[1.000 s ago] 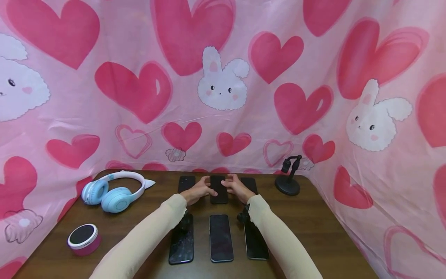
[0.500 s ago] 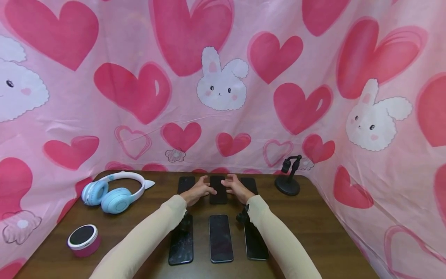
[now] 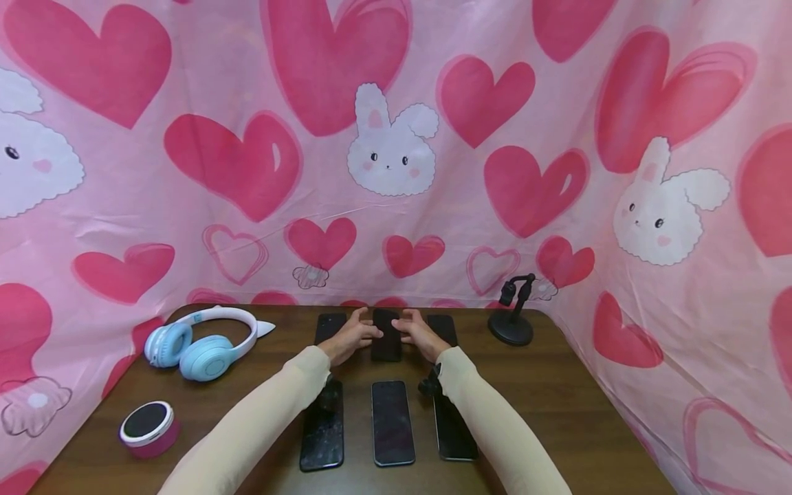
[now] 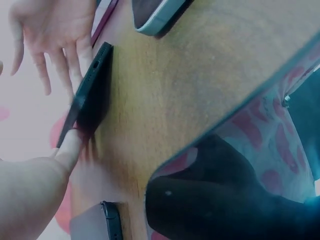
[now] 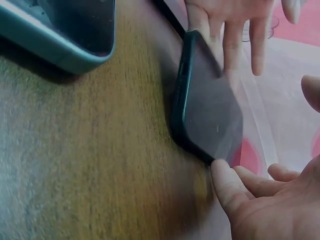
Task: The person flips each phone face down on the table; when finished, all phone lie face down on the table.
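A black smartphone [image 3: 386, 347] in the middle of the back row is held between both hands, tilted with its left long edge higher. My left hand [image 3: 348, 338] has its thumb at the raised edge, as the left wrist view shows, and the phone's dark underside shows there. At the opposite edge, my right hand [image 3: 422, 334] keeps its thumb and index fingertip; in the right wrist view the phone's grey face [image 5: 212, 105] leans toward this hand. Two more smartphones flank it, a left one [image 3: 328, 323] and a right one [image 3: 442, 323], both partly hidden by the hands.
Nearer the person lie a cracked-looking phone [image 3: 322, 440], a middle phone [image 3: 392, 423] and a right phone [image 3: 454, 433] partly under the sleeve. Blue headphones [image 3: 207, 357] and a pink round speaker [image 3: 148, 427] sit left. A black stand [image 3: 512, 326] is back right.
The middle back phone has gone from lying nearly flat to a slight tilt, and my left thumb has shifted a little up with its edge. Everything else stays put.
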Motion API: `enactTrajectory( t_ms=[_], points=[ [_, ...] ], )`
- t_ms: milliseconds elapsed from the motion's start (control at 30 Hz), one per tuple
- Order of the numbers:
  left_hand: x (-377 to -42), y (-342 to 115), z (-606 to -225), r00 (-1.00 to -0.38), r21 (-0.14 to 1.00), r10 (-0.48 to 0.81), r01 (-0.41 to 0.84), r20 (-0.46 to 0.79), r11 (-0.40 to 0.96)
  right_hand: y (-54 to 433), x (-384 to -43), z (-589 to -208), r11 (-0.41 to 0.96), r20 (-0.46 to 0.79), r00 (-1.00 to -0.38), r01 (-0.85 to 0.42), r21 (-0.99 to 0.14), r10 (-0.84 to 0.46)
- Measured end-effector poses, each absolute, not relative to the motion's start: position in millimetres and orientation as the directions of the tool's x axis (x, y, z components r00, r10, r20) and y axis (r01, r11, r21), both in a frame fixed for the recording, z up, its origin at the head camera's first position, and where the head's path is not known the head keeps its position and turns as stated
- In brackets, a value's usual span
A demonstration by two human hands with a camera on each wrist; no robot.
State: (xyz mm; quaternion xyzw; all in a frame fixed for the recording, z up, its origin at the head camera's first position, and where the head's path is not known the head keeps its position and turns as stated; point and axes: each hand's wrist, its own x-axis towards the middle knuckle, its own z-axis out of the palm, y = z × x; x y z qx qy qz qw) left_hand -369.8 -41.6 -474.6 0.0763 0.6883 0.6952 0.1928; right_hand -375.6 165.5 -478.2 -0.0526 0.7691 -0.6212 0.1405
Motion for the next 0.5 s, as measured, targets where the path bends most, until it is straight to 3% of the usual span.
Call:
enactTrajectory(
  t_ms=[500],
  points=[
    [-369.3, -36.1, -467.0, -0.936, 0.983, 0.348, -0.109, -0.051, -0.150, 151.8, -367.6, -465.4, 0.165, -0.112, -0.947, 0.064, -0.984, -0.300]
  ],
)
